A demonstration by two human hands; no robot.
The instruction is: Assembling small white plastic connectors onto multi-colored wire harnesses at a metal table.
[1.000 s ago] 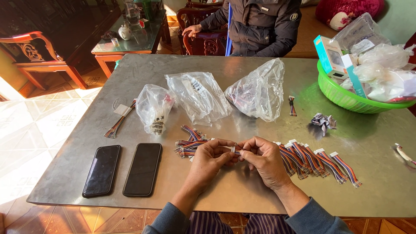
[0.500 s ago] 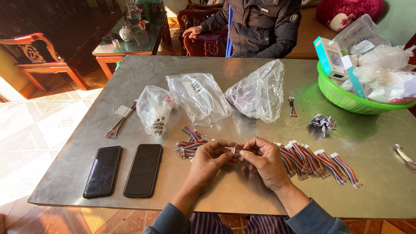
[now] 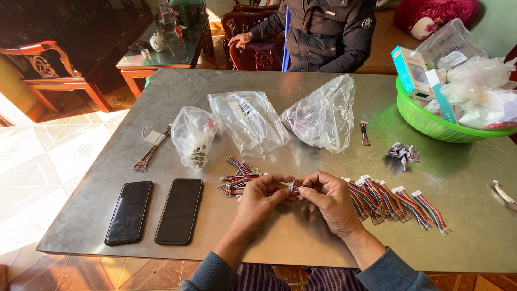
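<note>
ribbon cable (image 3: pixel 293 186), a short multicoloured lead with a white plug, sits pinched between both hands above the near edge of the grey metal tabletop (image 3: pixel 323 237). left hand (image 3: pixel 263 198) and right hand (image 3: pixel 329 199) each close thumb and fingertips on it. it looks light, limp and thin, best gripped by the stiff plug. more leads (image 3: pixel 398 202) lie in a row toward the right edge, a loose heap (image 3: pixel 237 180) toward the left.

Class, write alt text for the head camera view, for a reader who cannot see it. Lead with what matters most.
Two hands, the left hand and the right hand, pinch a small multicoloured ribbon cable between them above a grey metal table. Rows of similar cables lie to the right, with two black phones to the left and three clear plastic bags behind.
</note>
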